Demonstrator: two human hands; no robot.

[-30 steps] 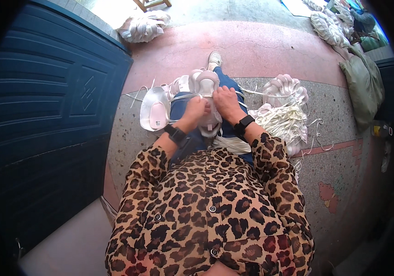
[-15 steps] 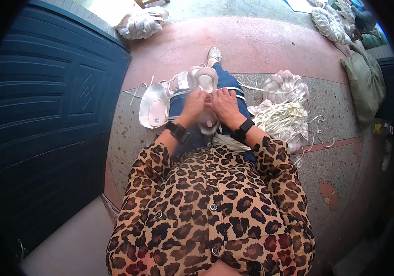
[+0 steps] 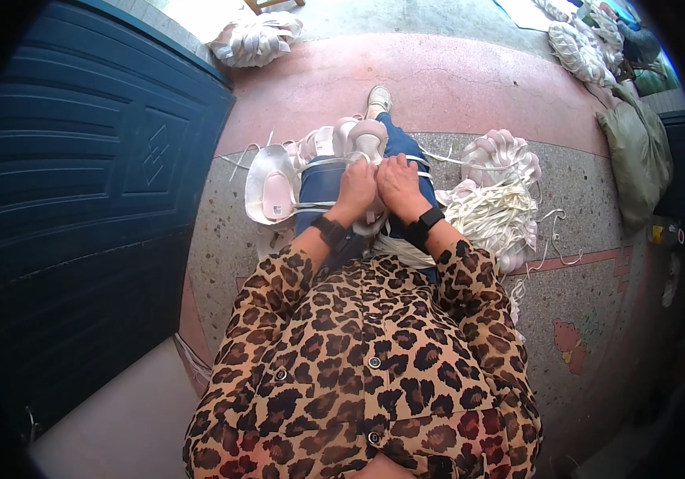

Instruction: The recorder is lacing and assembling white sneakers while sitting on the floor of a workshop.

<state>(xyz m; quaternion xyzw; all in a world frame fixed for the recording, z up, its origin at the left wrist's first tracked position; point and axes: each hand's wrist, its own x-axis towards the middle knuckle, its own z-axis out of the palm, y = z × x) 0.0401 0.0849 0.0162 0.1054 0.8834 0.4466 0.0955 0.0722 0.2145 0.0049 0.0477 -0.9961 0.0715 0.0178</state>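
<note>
Over my blue-trousered lap lies a pale pink and white shoe upper (image 3: 368, 137), its rounded end pointing away from me. My left hand (image 3: 357, 188) is closed on its left edge, fingers curled. Close beside it, my right hand (image 3: 400, 185) bends its fingers over the right edge, thumb turned inward. The fingertips nearly meet and hide what lies between them. Flat white laces (image 3: 322, 160) cross my thighs. Left of my leg rests another white shoe upper (image 3: 258, 184) with a pink insole (image 3: 276, 194).
To my right are a heap of white laces (image 3: 490, 209) and stacked pink-white uppers (image 3: 502, 152). A dark blue door (image 3: 111, 176) stands at left. White bundles (image 3: 256, 40) lie farther off, and an olive sack (image 3: 636, 156) leans at right.
My left hand has shifted right and closer to my right hand, and its fingers have curled in. The shoe upper between them is more covered. The whole view has shifted slightly.
</note>
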